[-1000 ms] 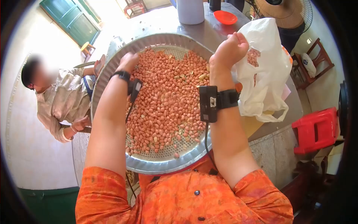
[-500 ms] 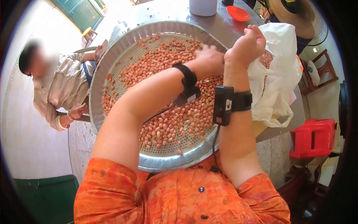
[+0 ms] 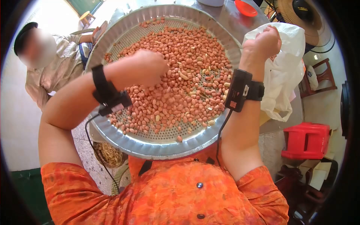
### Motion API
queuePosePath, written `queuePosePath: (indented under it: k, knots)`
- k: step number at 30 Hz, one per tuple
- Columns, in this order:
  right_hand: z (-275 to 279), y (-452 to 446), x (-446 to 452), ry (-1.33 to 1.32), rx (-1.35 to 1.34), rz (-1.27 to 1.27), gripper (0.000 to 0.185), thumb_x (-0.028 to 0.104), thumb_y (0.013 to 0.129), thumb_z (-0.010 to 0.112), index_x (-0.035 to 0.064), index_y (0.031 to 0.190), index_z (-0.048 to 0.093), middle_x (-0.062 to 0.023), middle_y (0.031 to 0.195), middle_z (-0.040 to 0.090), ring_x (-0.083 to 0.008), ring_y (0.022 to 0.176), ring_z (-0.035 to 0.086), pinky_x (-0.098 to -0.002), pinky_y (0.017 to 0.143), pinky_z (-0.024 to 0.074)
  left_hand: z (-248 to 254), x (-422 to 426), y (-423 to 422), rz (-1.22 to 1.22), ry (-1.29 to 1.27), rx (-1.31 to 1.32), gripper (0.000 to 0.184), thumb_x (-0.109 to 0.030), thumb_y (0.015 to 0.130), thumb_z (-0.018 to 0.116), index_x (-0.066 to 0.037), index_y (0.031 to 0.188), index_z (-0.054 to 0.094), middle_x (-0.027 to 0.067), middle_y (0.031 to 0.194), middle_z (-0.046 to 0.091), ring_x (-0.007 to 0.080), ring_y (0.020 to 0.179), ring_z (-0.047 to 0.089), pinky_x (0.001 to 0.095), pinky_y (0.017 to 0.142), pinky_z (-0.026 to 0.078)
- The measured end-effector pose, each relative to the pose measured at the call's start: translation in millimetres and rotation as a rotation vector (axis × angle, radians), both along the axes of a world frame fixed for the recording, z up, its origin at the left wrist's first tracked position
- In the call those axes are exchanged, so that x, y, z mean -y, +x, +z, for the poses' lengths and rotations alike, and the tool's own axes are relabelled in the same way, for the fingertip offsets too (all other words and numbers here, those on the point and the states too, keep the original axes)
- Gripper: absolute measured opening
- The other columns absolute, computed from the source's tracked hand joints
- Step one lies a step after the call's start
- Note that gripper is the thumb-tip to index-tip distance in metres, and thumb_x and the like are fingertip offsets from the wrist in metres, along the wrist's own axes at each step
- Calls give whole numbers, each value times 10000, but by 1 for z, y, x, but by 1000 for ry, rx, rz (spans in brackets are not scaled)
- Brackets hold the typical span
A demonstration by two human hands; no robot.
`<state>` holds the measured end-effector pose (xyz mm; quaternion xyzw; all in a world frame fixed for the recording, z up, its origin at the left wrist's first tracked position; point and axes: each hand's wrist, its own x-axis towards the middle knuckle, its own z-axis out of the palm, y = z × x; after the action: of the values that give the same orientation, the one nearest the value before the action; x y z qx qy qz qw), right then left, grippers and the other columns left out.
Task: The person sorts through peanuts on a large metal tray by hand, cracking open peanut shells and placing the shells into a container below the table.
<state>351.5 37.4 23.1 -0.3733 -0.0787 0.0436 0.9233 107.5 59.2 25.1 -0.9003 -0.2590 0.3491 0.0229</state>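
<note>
A large round metal tray [image 3: 168, 150] with a perforated bottom holds a spread of shelled peanuts [image 3: 187, 48], some bits of shell among them. Over the left part of the peanuts is my left hand [image 3: 144, 67], blurred, its fingers pointing down and hard to make out. My right hand [image 3: 266, 41] is raised beyond the tray's right rim with its fingers curled in; what it holds, if anything, is hidden. Right behind it lies a white plastic bag [image 3: 279, 82].
A person [image 3: 54, 67] sits at the left. Behind the tray is a red dish [image 3: 245, 8] on the table [image 3: 232, 26]. A fan [image 3: 303, 22] stands at the back right, a red stool [image 3: 305, 140] at the right. Below the tray is a basket of shells [image 3: 108, 153].
My left hand swept right across the peanuts, then came back left. The tray sits higher in view, and the peanuts are spread differently. My right hand stays beside the bag, fingers curled.
</note>
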Motion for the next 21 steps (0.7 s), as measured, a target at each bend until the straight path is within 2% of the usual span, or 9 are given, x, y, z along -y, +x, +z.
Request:
queuePosePath:
  k: [1, 3, 6, 9, 10, 11, 14, 16, 21]
  knots:
    - [3, -1, 3, -28, -53, -2, 106, 27, 673, 491, 4, 777, 494, -23, 724, 479, -119, 619, 422, -240, 551, 353, 13, -3, 8, 149, 18, -21, 158, -183, 710, 524, -67, 795, 589, 88, 737, 572, 235, 746, 577, 358, 605, 473]
    - [6, -2, 8, 9, -75, 18, 65, 39, 680, 503, 23, 739, 483, -11, 697, 469, -127, 626, 418, -251, 547, 349, 5, -35, 13, 144, 205, 244, 162, -199, 731, 507, -63, 768, 585, 86, 702, 585, 236, 695, 585, 360, 602, 476]
    - [9, -1, 11, -86, -128, -84, 45, 48, 688, 510, 39, 714, 475, -7, 696, 467, -133, 623, 420, -253, 551, 349, -16, -99, 31, 288, 263, 532, 256, -290, 766, 496, -126, 950, 565, 123, 869, 587, 260, 848, 564, 396, 710, 454]
    - [6, -1, 11, -86, -139, -94, 56, 53, 694, 509, 37, 746, 494, -11, 723, 476, -138, 647, 422, -253, 569, 349, -50, -150, 41, 519, 365, 793, 294, -261, 744, 522, -66, 948, 605, 138, 971, 588, 285, 872, 579, 401, 763, 459]
    - [3, 2, 9, -85, -111, -82, 70, 55, 700, 504, 36, 768, 504, -14, 740, 480, -140, 669, 429, -252, 588, 352, -68, -184, 45, 544, 268, 610, 326, -285, 762, 507, -83, 1005, 585, 137, 1059, 557, 277, 940, 555, 402, 792, 449]
    - [1, 4, 9, -86, -82, -71, 88, 58, 707, 500, 34, 789, 515, -18, 758, 484, -143, 690, 436, -251, 606, 355, -66, -182, 54, 535, 266, 610, 326, -285, 762, 507, -83, 1005, 585, 137, 1059, 557, 277, 940, 555, 402, 792, 449]
    - [3, -1, 8, -50, -53, -42, 114, 63, 721, 491, 27, 822, 530, -28, 789, 492, -149, 733, 449, -255, 642, 365, -64, -147, 89, 47, 278, 509, 405, -371, 788, 460, -119, 1097, 532, 151, 1093, 539, 282, 1003, 524, 393, 813, 437]
    - [5, -3, 9, -48, -50, -20, 147, 50, 701, 483, -4, 835, 507, -42, 811, 481, -161, 749, 445, -275, 695, 363, -67, -111, 122, 378, 113, 779, 419, -430, 779, 447, -173, 1098, 537, 146, 1059, 554, 281, 988, 531, 399, 826, 423]
    - [4, -1, 8, -62, -52, 30, 117, 81, 745, 501, 18, 835, 542, -47, 843, 521, -156, 804, 489, -275, 701, 392, -59, -32, 142, -63, -104, 776, 472, -485, 762, 462, -148, 1088, 521, 98, 1016, 570, 244, 1003, 503, 371, 793, 431]
